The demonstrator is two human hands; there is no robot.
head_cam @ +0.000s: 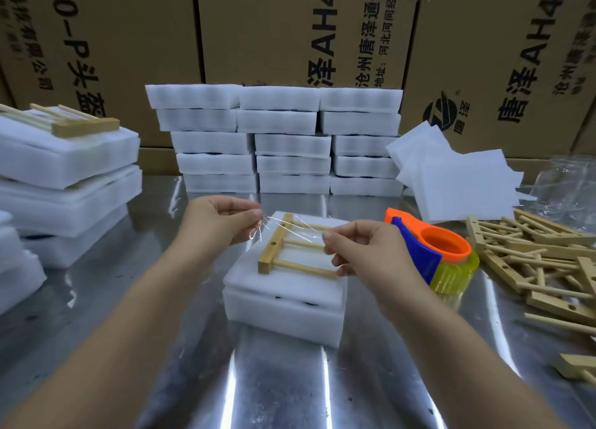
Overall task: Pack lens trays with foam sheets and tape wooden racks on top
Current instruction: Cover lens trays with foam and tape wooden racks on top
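A pale wooden rack with one side bar and three round rungs (275,246) lies flat on a white foam-wrapped tray pack (283,303), which sits mid-way across the shiny metal table (274,380). Over the rack, a strip of clear tape (290,227) stretches between the two hands; whether it already touches the wood I cannot tell. The left hand (219,219) pinches one end between thumb and fingertips. The right hand (361,248) pinches the other end the same way, its remaining fingers curled.

The step in hand looks to be taping the rack down. The next move likely calls for lowering the strip across the rungs, kept taut, and pressing its ends onto the foam so the rack cannot slide.

Just right of the pack stands an orange and blue tape dispenser with a yellowish roll (429,245). Farther right lies a heap of loose wooden racks (532,261), with loose white foam sheets (451,177) behind it. Stacked white foam packs (277,138) line the back, in front of brown cardboard boxes (258,25).
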